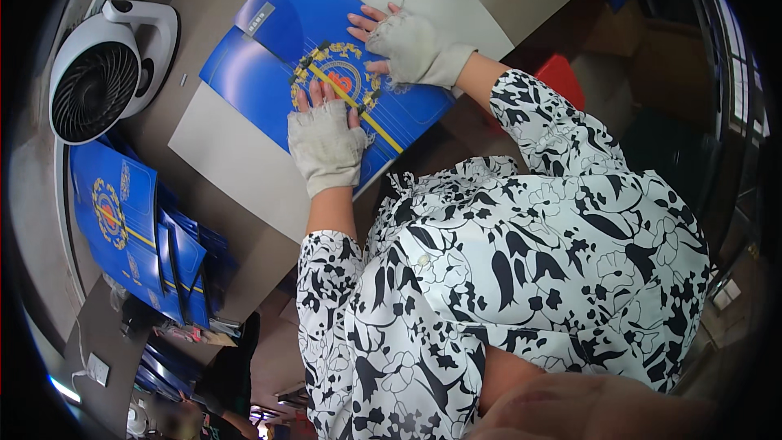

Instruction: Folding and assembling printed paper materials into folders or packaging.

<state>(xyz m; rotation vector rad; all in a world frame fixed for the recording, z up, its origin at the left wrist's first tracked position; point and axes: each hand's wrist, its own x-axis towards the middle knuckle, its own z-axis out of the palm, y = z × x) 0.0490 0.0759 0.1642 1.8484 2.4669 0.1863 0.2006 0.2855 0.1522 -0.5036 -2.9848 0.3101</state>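
A glossy blue printed piece [269, 73], like a flat paper bag or folder, lies under both my hands. It bears a gold wreath emblem with a red centre, a yellow stripe and a grey label patch. Beneath it is a larger white sheet [224, 171] that sticks out on two sides. Both hands wear off-white fingerless gloves. My left hand [327, 143] rests flat on the blue surface below the emblem, fingers stretched out. To the upper right, my right hand [411, 47] lies on it with fingers spread beside the wreath. Neither hand grips anything.
At the left stands a white and black fan [102, 81]. Below it, several similar blue pieces [134, 228] lie in an overlapping pile on the grey table [183, 126]. A red stool [560, 80] is at the right. Another person's arm [236, 420] shows at the lower left.
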